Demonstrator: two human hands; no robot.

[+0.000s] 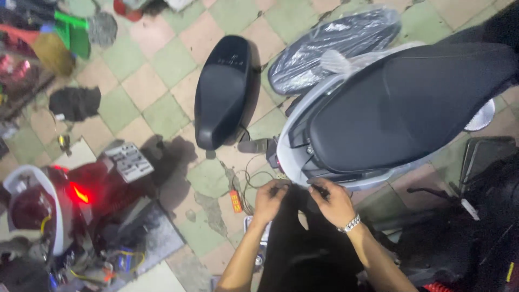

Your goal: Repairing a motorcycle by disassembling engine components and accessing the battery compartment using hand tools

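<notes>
Both hands at rear edge of scooter tail. Left hand (268, 198) fingers curled on thin dark wire (250, 178) under grey rear panel (289, 162). Right hand (331, 200) pinches small dark part (319, 190) below black seat (405, 103). Loose black seat (223, 89) lies on tiled floor (162, 65); wrapped seat (330, 46) beside it.

Both hands are meeting at the tail end of the scooter (303, 135) — the left hand (268, 199) and the right hand (332, 201) are sitting side by side just below its rear edge. A loose seat (223, 89) is lying on the tiled floor (162, 65) to the scooter's left, with a wrapped seat (330, 46) lying behind it toward the floor's far edge. A second scooter (65, 200) is standing at the left edge — well apart from the hands.
</notes>
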